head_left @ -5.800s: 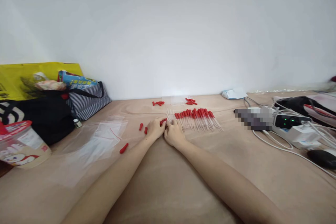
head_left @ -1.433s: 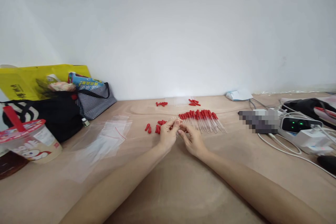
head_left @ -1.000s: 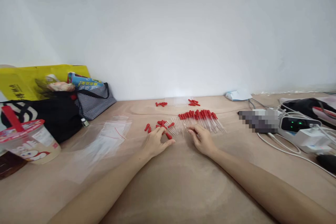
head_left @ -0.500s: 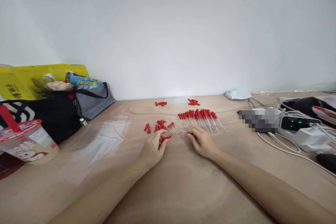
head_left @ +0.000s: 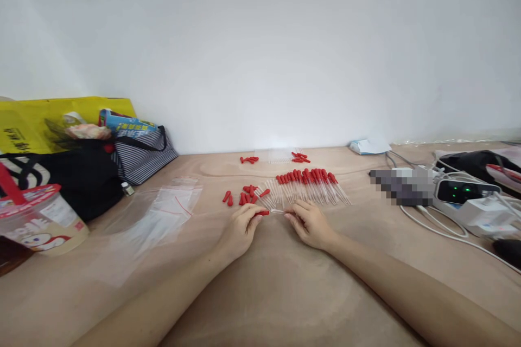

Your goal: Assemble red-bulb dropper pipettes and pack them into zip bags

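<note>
My left hand [head_left: 243,226] is closed in a pinch on a red rubber bulb [head_left: 264,213], whose end points right. Closed on a clear glass dropper tube [head_left: 278,211], my right hand [head_left: 308,222] holds it level, its left end at or very near the bulb's mouth; whether they touch I cannot tell. Loose red bulbs [head_left: 247,195] lie just beyond my left hand. Bare clear tubes [head_left: 273,191] are spread beside them. Beyond my right hand is a row of droppers [head_left: 311,177] with red bulbs on their upper ends.
More red bulbs [head_left: 249,160] and a clear bag of tubes [head_left: 279,156] lie near the wall. Plastic zip bags [head_left: 163,217] are at left, by a drink cup [head_left: 44,222] and a striped bag [head_left: 142,154]. Cables and a white charger [head_left: 480,211] occupy the right.
The bulb in my left hand has turned level and moved slightly right. The tube in my right hand has come left and down, closing the gap between the two.
</note>
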The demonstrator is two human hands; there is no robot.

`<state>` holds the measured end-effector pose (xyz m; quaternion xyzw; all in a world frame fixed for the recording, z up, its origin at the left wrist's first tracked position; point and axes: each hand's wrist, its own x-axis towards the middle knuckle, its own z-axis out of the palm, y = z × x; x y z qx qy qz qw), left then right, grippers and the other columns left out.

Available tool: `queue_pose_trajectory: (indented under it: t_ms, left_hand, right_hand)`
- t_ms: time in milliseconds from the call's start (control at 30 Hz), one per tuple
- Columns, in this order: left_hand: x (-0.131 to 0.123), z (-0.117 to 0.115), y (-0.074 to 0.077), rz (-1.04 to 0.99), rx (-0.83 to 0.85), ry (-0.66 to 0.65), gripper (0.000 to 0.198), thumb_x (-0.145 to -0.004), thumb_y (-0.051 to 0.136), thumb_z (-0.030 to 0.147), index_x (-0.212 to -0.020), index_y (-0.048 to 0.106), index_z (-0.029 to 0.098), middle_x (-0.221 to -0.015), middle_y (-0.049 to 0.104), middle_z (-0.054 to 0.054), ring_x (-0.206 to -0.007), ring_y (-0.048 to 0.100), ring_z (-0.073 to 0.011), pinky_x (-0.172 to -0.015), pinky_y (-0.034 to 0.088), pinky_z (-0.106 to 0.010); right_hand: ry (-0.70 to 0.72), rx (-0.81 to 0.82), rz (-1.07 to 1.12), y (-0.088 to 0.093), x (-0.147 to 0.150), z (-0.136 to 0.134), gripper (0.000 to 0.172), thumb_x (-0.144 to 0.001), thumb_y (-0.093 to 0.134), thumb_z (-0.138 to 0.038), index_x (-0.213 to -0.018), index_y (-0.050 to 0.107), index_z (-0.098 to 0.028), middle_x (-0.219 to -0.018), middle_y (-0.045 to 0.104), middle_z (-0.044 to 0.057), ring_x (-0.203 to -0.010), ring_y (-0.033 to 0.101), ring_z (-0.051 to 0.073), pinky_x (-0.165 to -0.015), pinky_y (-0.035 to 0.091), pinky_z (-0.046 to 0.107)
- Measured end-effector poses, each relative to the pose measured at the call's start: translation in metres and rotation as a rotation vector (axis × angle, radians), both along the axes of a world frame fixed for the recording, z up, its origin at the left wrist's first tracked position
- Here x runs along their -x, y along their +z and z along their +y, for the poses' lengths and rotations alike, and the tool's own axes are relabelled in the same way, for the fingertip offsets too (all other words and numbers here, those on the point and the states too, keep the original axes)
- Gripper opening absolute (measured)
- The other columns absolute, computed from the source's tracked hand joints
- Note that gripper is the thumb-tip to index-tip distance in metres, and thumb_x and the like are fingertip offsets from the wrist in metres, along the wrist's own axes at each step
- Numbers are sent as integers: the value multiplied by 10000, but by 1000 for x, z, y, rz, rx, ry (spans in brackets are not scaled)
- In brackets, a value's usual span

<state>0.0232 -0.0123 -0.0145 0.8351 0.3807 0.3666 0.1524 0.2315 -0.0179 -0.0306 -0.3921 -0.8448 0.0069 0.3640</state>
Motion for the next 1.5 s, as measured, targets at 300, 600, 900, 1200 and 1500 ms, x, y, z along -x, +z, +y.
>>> queue_pose_trajectory:
  t_ms: [300, 600, 900, 1200, 1500]
  left_hand:
    - [-2, 0, 1, -12, 50, -30, 159, -829, 429, 162, -922, 558, 164, -860, 614, -40, -780, 567, -151, -719, 444, -276]
    - [-1, 0, 1, -16, 63, -77, 148, -824, 467, 217, -845, 599, 154, -749, 585, -24, -681, 538, -131, -619, 422, -235]
    - [-1, -5, 6, 94, 16, -95, 143, -813, 477, 192, -796, 614, 152, -683, 562, -14, -612, 515, -116, -578, 401, -219]
    - [-3, -8, 7, 129, 5, -137, 176, -823, 453, 185, -773, 617, 148, -678, 568, -20, -624, 528, -123, -600, 415, -226]
    - [-1, -7, 5, 203, -1, -142, 203, -840, 434, 235, -770, 606, 154, -680, 570, -23, -641, 533, -132, -610, 411, -232]
  right_hand:
    - [27, -19, -45, 1, 3, -1, 146, -835, 411, -206, -884, 545, -178, -747, 593, 25, -636, 495, 125, -632, 320, 279]
    - [117, -8, -45, 0, 2, 1, 173, -849, 402, -219, -876, 568, -178, -705, 588, 20, -640, 509, 120, -638, 310, 271]
    - [135, -46, -152, 6, -4, 4, 185, -844, 422, -220, -883, 601, -201, -728, 600, 19, -640, 496, 122, -624, 250, 283]
    - [147, -123, -252, 9, -3, 8, 239, -865, 368, -221, -825, 601, -179, -696, 581, 17, -589, 448, 108, -628, 209, 290]
    - [105, -177, -292, 7, 3, 2, 240, -844, 360, -192, -715, 561, -166, -636, 552, 10, -535, 392, 101, -620, 200, 291]
